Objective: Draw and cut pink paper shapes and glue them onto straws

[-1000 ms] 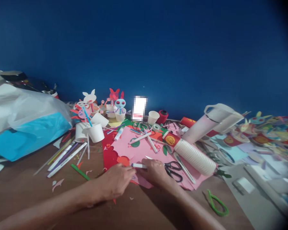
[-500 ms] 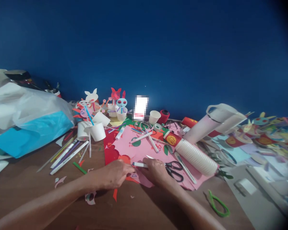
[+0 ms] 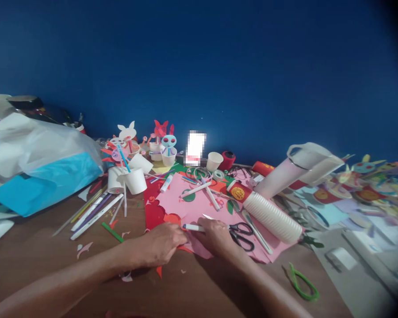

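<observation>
My left hand (image 3: 167,243) is closed, its fingers pressed together over the near edge of the pink and red paper. Whatever is under its fingertips is mostly hidden. Just to the right, my right hand (image 3: 215,234) is curled around a white marker (image 3: 193,227), whose dark-tipped end points toward my left hand. Black-handled scissors (image 3: 241,234) lie beside the right hand, one blade showing beyond its fingers. Under both hands spreads a pink paper sheet (image 3: 172,196) with green and red shapes. An orange paper scrap (image 3: 159,271) lies below the left hand.
Stacked white paper cups (image 3: 273,216) lie at right beside a white pitcher (image 3: 285,172). Paper-animal cups (image 3: 168,154) stand at the back near a lit phone (image 3: 195,148). A plastic bag (image 3: 53,150) fills the left. A green pipe cleaner (image 3: 303,285) lies front right.
My left hand has shifted slightly right and now covers the small marked pink piece seen by its fingertips before. My right hand stays nearly still.
</observation>
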Motion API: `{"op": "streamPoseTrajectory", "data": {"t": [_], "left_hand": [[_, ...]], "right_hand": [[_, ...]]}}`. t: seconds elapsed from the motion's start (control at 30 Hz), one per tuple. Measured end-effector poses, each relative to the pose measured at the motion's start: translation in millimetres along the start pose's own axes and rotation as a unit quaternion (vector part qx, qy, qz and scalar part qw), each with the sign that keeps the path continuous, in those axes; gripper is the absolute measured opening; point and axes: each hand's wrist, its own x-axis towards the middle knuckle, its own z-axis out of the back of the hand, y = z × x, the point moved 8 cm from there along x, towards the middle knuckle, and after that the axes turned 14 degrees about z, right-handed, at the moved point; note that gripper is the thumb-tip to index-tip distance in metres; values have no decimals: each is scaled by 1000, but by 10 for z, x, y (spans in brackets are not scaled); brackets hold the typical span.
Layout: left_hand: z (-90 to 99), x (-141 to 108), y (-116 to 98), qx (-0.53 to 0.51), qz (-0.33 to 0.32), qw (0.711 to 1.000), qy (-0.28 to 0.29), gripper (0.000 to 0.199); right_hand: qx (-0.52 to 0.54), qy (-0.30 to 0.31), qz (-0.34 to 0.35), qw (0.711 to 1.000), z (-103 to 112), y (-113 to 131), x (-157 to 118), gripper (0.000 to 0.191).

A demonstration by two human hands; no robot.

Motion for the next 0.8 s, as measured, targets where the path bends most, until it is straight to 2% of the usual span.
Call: {"op": "streamPoseTrajectory", "data": {"t": [0.17, 0.3, 0.47, 0.63, 0.8], "left_hand": [[-75, -37, -39, 26, -5, 1000, -4, 21], [-248, -103, -128, 136, -4, 990, -48, 30], [-415, -148, -203, 224, 24, 968, -109, 41], [-542, -149, -258, 252, 31, 957, -138, 45], [-525, -171, -326, 253, 38, 952, -168, 46]], "right_hand": [[0, -4, 1, 1000, -2, -8, 4, 18], [4, -4, -7, 1000, 4, -23, 2, 19], [21, 4, -13, 1000, -7, -42, 3, 23], [29, 11, -19, 999, -16, -50, 0, 22], [28, 0, -10, 1000, 1, -37, -5, 19]]}}
